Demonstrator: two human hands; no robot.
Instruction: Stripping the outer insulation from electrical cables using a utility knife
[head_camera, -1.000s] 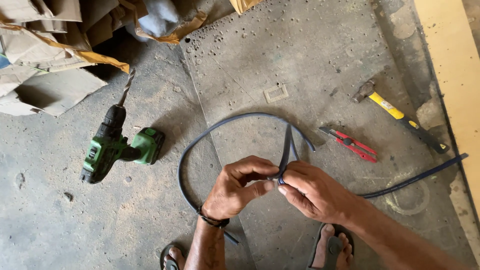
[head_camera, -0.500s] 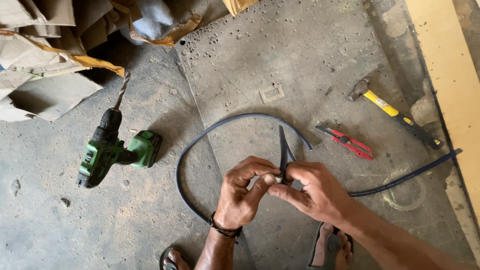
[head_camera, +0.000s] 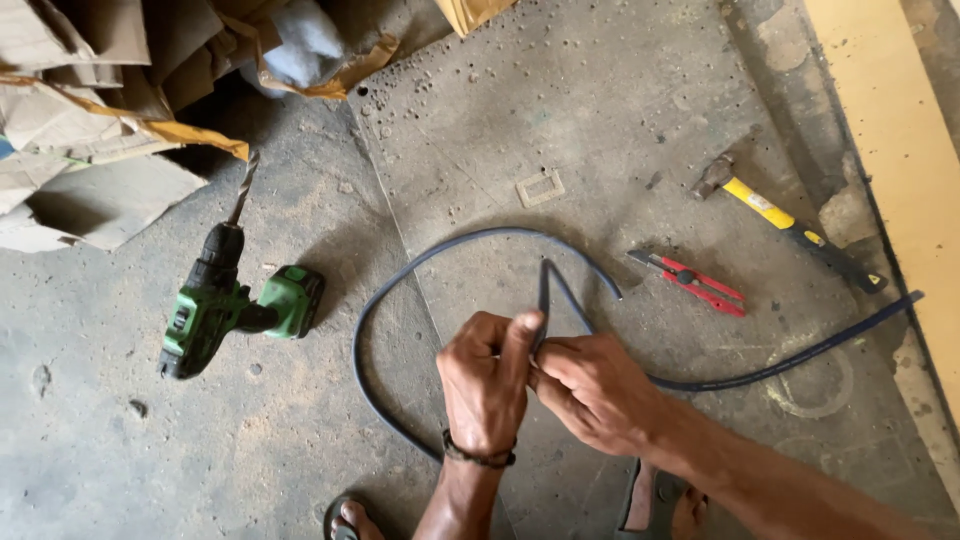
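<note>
A long black cable (head_camera: 420, 265) loops over the concrete floor and trails off to the right toward the yellow board. My left hand (head_camera: 487, 385) and my right hand (head_camera: 595, 392) meet at the middle of the view, both pinching the cable where it is bent into a sharp upward fold (head_camera: 545, 275). A dark band sits on my left wrist. The exact grip point is hidden between my fingers.
A green cordless drill (head_camera: 225, 305) lies to the left. Red-handled pliers (head_camera: 695, 285) and a yellow-handled hammer (head_camera: 785, 225) lie to the right. Torn cardboard (head_camera: 100, 130) piles at the upper left. My sandalled feet (head_camera: 665, 505) show at the bottom.
My hands have stayed together on the cable; the bent fold above them has tightened a little and the view has shifted slightly.
</note>
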